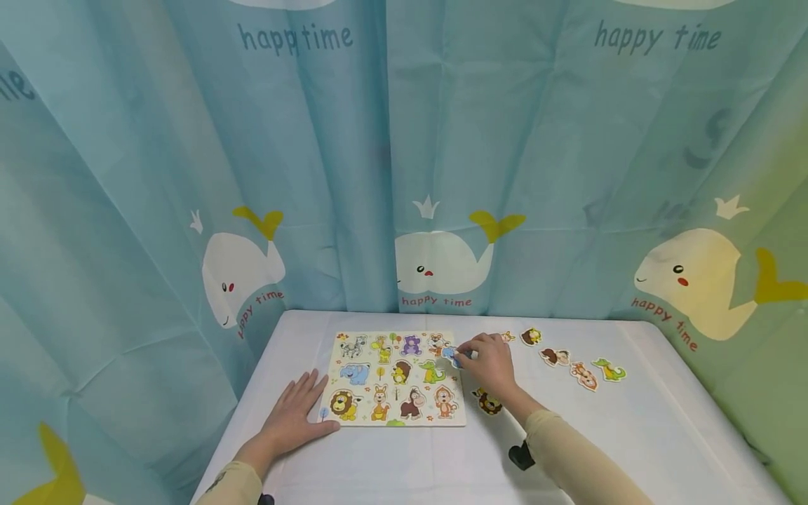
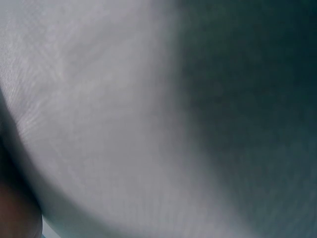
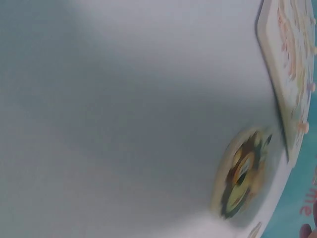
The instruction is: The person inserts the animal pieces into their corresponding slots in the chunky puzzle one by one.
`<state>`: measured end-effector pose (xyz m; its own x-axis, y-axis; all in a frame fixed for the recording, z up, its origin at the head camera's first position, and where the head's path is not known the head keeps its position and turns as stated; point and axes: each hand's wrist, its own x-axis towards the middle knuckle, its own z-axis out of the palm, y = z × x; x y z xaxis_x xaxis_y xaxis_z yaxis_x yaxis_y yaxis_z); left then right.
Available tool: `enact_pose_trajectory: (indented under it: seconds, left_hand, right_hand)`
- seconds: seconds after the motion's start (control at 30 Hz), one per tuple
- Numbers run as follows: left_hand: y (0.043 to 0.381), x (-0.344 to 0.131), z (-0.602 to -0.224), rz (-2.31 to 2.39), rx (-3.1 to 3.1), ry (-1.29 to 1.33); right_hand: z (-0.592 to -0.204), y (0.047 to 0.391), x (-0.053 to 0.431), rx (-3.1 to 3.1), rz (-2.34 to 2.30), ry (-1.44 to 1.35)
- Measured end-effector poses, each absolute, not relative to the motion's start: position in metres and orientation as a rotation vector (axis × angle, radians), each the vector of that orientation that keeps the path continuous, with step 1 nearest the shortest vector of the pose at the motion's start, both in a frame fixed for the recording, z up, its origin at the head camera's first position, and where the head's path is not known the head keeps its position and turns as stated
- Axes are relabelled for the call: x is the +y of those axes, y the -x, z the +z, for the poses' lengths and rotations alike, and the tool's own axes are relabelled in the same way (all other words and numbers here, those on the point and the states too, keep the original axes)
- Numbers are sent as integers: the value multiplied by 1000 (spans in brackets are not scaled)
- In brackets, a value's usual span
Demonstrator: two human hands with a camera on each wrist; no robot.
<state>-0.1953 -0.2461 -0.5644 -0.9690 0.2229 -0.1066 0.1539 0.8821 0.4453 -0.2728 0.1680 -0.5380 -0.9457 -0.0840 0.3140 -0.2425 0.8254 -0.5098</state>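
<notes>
A white puzzle board (image 1: 391,418) with printed animals lies on the table. My left hand (image 1: 293,412) rests flat at its left edge, fingers straight, the thumb by the lower left corner. Over the board's right edge, my right hand (image 1: 489,361) pinches a blue puzzle piece (image 1: 451,356), partly hidden by the fingers; it looks like an elephant. Below this hand lies a lion puzzle piece (image 1: 487,402), also seen in the right wrist view (image 3: 241,173). Blurred pale cloth and a dark area fill the left wrist view, with some skin (image 2: 19,215) at its lower left.
Several loose pieces lie to the right: a hedgehog piece (image 1: 531,337), a brown monkey-like piece (image 1: 555,357), an orange piece (image 1: 583,376) and a crocodile piece (image 1: 609,369). Another (image 1: 507,337) is partly behind the right hand. A whale-print curtain (image 1: 353,175) hangs behind the table (image 1: 391,463).
</notes>
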Motion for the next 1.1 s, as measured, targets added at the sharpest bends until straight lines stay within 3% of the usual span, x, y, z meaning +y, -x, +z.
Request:
enact_pose_trajectory:
  seconds: [1.1]
  left_hand:
    - [197, -248, -567, 659, 2900, -291]
  right_hand:
    - [-535, 269, 80, -2726, 879, -478]
